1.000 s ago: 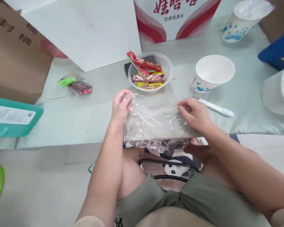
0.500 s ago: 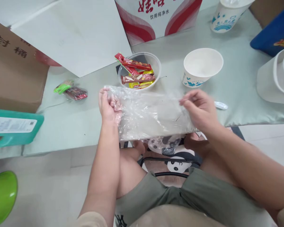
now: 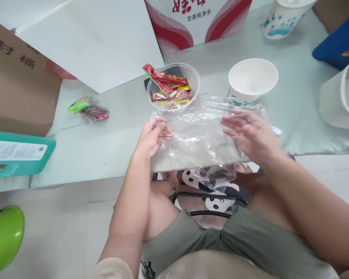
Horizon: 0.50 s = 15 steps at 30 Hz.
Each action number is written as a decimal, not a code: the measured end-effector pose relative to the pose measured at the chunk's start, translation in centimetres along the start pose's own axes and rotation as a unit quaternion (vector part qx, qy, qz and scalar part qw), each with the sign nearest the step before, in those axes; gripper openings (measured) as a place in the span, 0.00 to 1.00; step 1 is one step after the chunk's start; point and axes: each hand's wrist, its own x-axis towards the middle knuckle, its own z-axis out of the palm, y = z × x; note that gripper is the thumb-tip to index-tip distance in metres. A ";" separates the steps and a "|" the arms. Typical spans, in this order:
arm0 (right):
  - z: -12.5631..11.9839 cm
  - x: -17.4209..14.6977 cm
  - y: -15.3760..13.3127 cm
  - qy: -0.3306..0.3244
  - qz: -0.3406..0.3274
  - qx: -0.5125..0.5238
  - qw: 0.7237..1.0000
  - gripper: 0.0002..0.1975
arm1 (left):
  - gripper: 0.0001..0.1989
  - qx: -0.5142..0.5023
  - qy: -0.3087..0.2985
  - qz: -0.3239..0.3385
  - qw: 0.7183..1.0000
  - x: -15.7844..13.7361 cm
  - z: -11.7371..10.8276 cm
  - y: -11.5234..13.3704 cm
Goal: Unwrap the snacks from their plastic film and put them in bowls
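Observation:
A thin, crinkled clear plastic bag [image 3: 196, 133] is spread between my hands at the table's front edge, its lower part hanging over my lap. My left hand [image 3: 155, 133] grips its left side with curled fingers. On the right, my right hand [image 3: 248, 131] has its fingers stretched out, slightly blurred, with the film lying over them; I cannot tell whether it is inside the bag. Just behind the bag stands a clear round bowl [image 3: 195, 83] of wrapped snack bars [image 3: 171, 94]. A white paper cup [image 3: 251, 79] stands behind my right hand.
Wrapped snacks [image 3: 94, 113] lie at left, near a teal container [image 3: 20, 164] and a cardboard box [image 3: 20, 85]. White panels and a red-white box [image 3: 200, 29] stand at the back. At right are another paper cup [image 3: 285, 21], a white pitcher [image 3: 334, 97] and a blue container [image 3: 337, 46].
My left hand has moved right, closer to my right hand. The fingers of my right hand have gone from a pinch to stretched out, and the film now lies over that hand.

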 end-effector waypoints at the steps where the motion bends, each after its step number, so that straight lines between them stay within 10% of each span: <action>1: -0.1 -0.1 0.3 -0.036 0.043 -0.015 0.998 0.27 | 0.10 -0.011 0.025 0.012 1.000 0.2 0.2 0.0; 6: 0.6 -1.0 1.1 -0.147 0.106 -0.164 0.969 0.16 | 0.09 -0.003 0.054 0.034 0.998 0.7 0.4 0.1; 15: 0.9 0.3 0.4 0.032 -0.029 -0.263 0.964 0.04 | 0.18 0.013 -0.088 -0.013 0.996 -0.8 -0.9 0.8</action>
